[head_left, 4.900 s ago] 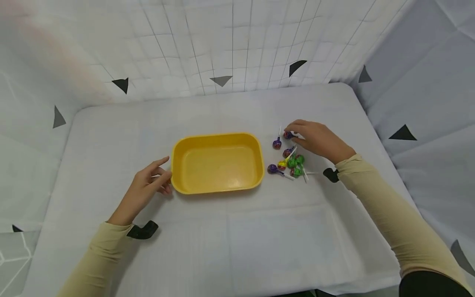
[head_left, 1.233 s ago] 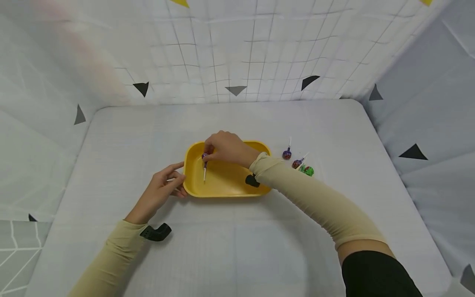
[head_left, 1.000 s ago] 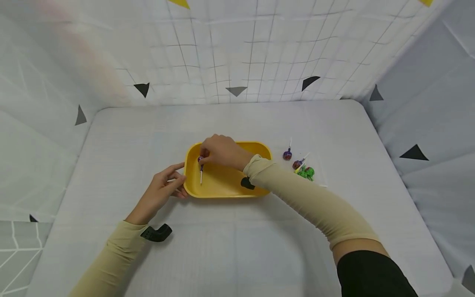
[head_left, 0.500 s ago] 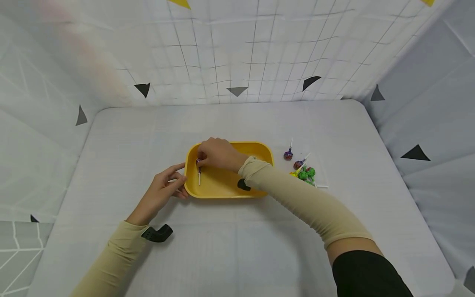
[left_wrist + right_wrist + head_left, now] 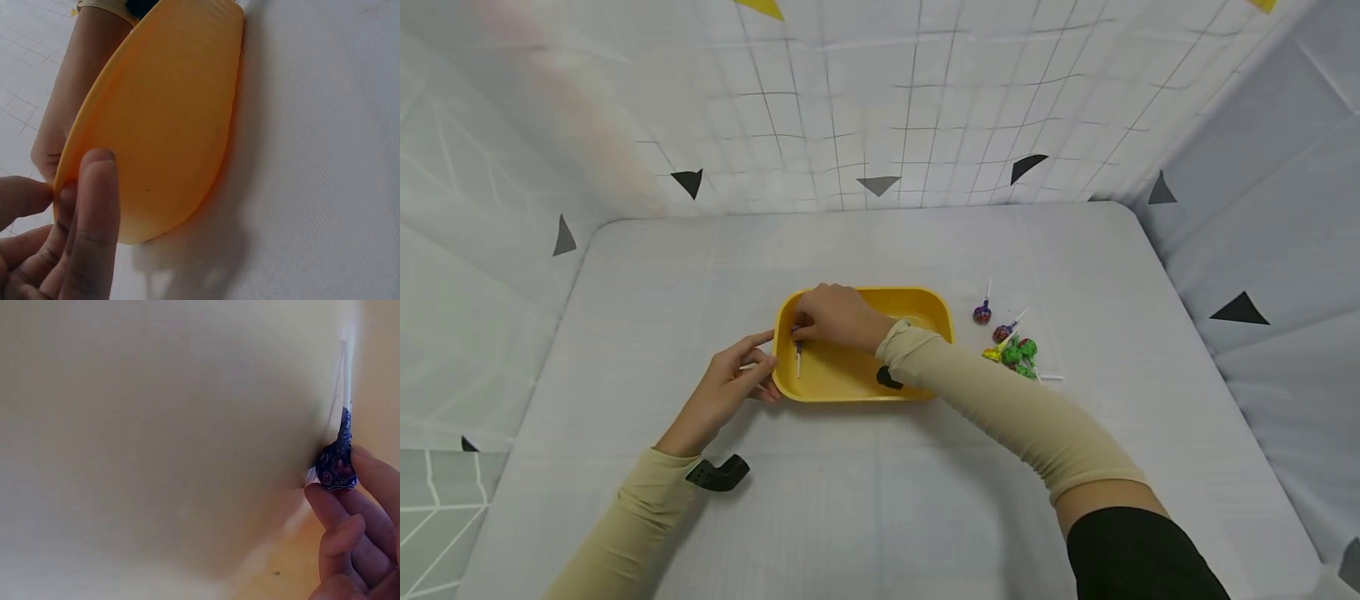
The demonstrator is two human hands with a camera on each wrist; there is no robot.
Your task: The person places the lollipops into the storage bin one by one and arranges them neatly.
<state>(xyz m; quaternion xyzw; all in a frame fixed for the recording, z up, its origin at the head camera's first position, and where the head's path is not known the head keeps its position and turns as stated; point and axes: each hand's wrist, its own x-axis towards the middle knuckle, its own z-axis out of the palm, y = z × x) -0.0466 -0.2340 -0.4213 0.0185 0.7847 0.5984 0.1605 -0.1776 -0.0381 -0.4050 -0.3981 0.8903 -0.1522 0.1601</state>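
White table (image 5: 880,508): purple lollipop (image 5: 340,450) inside the left end of the yellow tray (image 5: 850,385).
The right hand (image 5: 841,318) has its grip clamped on the wrapped head, stick running toward the near rim, parallel to the short side; the left hand (image 5: 722,381), nothing in its grip, touches that end from outside.

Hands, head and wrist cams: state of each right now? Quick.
Left hand: open, touching the left end of the yellow tray.
Right hand: closed, pinching a purple-wrapped lollipop inside the tray.
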